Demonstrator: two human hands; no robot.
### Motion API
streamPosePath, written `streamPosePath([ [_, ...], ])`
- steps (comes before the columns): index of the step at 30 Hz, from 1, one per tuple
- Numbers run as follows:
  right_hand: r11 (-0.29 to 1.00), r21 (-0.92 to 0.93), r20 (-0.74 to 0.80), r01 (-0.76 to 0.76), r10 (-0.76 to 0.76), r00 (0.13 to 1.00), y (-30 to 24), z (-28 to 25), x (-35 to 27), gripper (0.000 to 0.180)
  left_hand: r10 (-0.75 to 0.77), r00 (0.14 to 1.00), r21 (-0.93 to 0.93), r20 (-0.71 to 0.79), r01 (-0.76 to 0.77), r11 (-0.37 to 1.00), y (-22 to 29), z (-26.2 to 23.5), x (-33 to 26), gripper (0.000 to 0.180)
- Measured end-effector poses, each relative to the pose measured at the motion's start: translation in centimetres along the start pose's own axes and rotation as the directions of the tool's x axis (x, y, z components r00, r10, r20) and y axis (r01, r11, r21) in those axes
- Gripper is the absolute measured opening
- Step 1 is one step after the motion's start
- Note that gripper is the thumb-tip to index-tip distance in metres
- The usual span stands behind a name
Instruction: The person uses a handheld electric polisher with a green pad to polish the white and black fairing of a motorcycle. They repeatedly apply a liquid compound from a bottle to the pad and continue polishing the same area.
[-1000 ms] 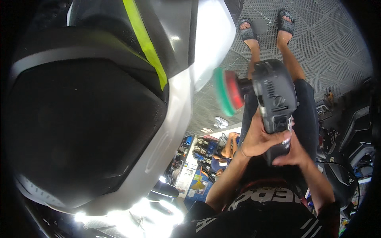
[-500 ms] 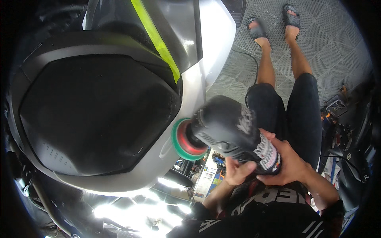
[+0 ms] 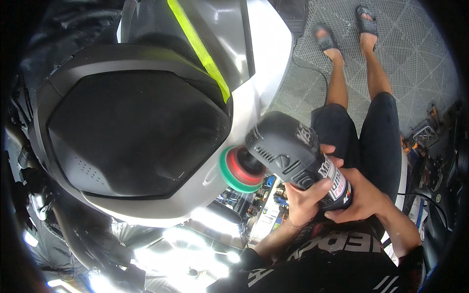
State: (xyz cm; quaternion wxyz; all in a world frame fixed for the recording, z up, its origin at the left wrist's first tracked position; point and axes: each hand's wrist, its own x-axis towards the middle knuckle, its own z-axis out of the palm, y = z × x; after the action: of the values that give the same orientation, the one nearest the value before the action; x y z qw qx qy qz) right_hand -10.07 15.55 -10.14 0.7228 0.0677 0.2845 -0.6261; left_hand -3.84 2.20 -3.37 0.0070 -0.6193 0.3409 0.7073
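A black polisher (image 3: 295, 151) is held in both my hands, tilted with its head toward the left. My left hand (image 3: 305, 198) is closed round the body from the near side, thumb laid along it. My right hand (image 3: 359, 193) wraps the labelled rear end. The polisher's green foam pad (image 3: 227, 168) with a red backing (image 3: 243, 166) stands on edge at the silver-white side panel (image 3: 212, 178) of what looks like a scooter, seemingly touching it. A glossy black hexagonal cover (image 3: 139, 134) fills the panel's middle.
Yellow-green tape (image 3: 200, 49) runs across the dark upper section of the bodywork. A cable (image 3: 312, 68) trails over the grey grid floor (image 3: 410, 58) beside my sandalled feet. Dark vehicle parts (image 3: 437, 200) stand at the right, and bright lamps glare at the lower left.
My view has shifted a little, so the bodywork appears further right. The polisher stays at the same panel edge, its head turned slightly. My left hand has slid further round the body.
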Motion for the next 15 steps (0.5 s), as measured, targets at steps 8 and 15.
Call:
streamPosePath([
  [8,0.995,-0.092,0.115,-0.038,0.048,0.992,-3.3,-1.4,1.5,0.047,0.017,1.000,0.141,0.020,-0.019,0.990,0.8,0.8,0.3,0.050],
  [15,0.966,-0.149,0.115,-0.210,0.228,0.967,-4.0,-2.1,1.3,0.050,-0.051,0.998,0.087,-0.044,0.055,0.995,0.0,0.9,0.5,0.047],
])
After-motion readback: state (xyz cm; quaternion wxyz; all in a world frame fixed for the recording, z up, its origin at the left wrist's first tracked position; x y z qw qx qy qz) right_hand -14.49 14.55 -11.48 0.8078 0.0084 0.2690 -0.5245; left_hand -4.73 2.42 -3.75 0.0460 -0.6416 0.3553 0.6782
